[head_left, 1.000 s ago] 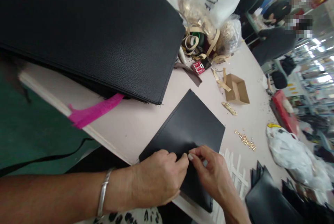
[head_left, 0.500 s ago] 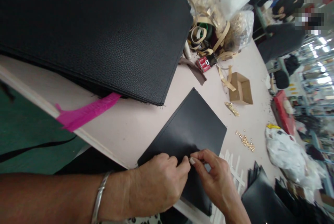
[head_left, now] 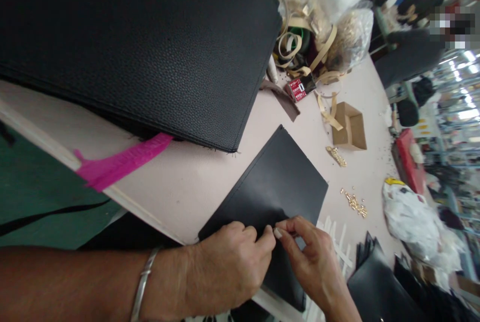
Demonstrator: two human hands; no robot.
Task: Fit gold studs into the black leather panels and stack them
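Note:
A smooth black leather-like panel [head_left: 285,177] with a stitched edge lies near the table's front edge. My left hand [head_left: 236,257], with a silver bangle on its wrist, is closed over the panel, its thumb and index finger meeting my right hand's fingertips. My right hand [head_left: 309,252] pinches thumb against index finger at the same spot. Whatever sits between the fingertips is too small and covered to make out. Right of the panel lies a scatter of small gold metal pieces [head_left: 354,204], with another gold cluster [head_left: 336,156] above it.
A large stack of black pebbled panels [head_left: 180,72] fills the upper left, with a pink strip [head_left: 123,159] sticking out. An open cardboard box [head_left: 348,127], a red packet [head_left: 300,88], beige strips [head_left: 326,47], plastic bags [head_left: 408,217] and more black pieces [head_left: 386,282] lie around. A person stands at the far right.
Both hands stay pinched together at the same place on the panel, with only a very slight shift. The view has moved a little.

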